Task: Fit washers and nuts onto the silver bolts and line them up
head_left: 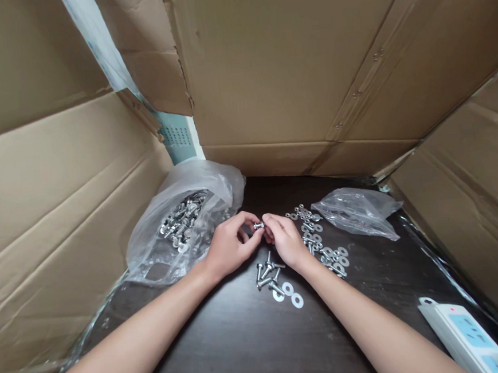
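Two hands [230, 245] [287, 242] hold one bolt [258, 226] between two plastic bags [214, 178] [358, 212].

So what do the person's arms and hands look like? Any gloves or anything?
No gloves: the left hand and right hand are bare. The left arm and right arm show no sleeves, and I see no watch, bracelet, ring or markings.

Our dark worktop [219, 350] carries a filled bag [226, 179] by its left edge, bolts [276, 288] and washers [301, 300] midway across, a crumpled bag [356, 209] near the far right corner, and a power strip [445, 326] by the right edge.
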A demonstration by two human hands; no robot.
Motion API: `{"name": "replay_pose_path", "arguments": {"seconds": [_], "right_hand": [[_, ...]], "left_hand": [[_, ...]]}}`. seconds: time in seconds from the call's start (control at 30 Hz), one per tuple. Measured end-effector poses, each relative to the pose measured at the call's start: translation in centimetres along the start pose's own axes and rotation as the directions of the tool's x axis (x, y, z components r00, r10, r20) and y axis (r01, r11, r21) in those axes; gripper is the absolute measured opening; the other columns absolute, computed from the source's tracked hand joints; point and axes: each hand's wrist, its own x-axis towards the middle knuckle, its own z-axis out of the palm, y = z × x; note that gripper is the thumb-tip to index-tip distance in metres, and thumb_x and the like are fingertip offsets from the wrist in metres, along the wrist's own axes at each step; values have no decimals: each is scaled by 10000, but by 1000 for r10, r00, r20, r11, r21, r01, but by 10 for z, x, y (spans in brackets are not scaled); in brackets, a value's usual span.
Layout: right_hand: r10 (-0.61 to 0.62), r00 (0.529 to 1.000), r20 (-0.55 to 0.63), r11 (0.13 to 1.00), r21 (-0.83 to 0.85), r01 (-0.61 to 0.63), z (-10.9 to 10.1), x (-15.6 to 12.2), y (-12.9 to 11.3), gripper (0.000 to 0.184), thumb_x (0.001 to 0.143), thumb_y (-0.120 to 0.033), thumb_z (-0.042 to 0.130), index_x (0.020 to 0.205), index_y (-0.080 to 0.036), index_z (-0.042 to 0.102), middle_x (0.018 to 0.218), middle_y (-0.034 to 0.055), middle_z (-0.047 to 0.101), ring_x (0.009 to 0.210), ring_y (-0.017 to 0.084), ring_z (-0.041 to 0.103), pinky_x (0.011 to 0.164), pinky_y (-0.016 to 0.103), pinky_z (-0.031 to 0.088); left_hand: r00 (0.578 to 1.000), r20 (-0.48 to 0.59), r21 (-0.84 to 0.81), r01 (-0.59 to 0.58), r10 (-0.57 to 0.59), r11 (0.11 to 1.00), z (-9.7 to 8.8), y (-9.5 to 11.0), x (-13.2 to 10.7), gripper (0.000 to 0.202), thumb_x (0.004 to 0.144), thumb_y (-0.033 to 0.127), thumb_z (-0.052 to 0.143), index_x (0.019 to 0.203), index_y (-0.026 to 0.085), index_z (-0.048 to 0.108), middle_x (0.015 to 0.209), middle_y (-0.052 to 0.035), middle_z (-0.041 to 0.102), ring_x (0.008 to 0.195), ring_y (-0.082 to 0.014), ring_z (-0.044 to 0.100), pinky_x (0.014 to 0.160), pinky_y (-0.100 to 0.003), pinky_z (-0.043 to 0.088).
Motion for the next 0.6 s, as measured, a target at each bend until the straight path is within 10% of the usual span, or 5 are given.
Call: {"name": "replay_pose_path", "arguments": {"seconds": [0.27, 0.6], "right_hand": [[8, 999, 46, 997, 74, -12, -2, -1, -5, 134, 846, -312, 511, 747, -222, 522, 651, -37, 460, 593, 144, 434, 565, 288, 346], [-15, 999, 41, 999, -27, 17, -1, -1, -4, 280, 893, -351, 459, 643, -226, 475, 584, -33, 439, 579, 150, 428, 568, 298, 311]], "left_hand": [[1000, 2, -3, 3, -3, 1000, -1, 2, 0, 102, 879, 216, 687, 961, 169, 647, 790, 2, 700, 528, -84, 608, 548, -198, 498], [999, 17, -1, -35, 35, 999, -1, 0, -1, 103, 881, 214, 694, 971, 177, 660, 790, 3, 700, 584, -100, 626, 575, -202, 512]]}}
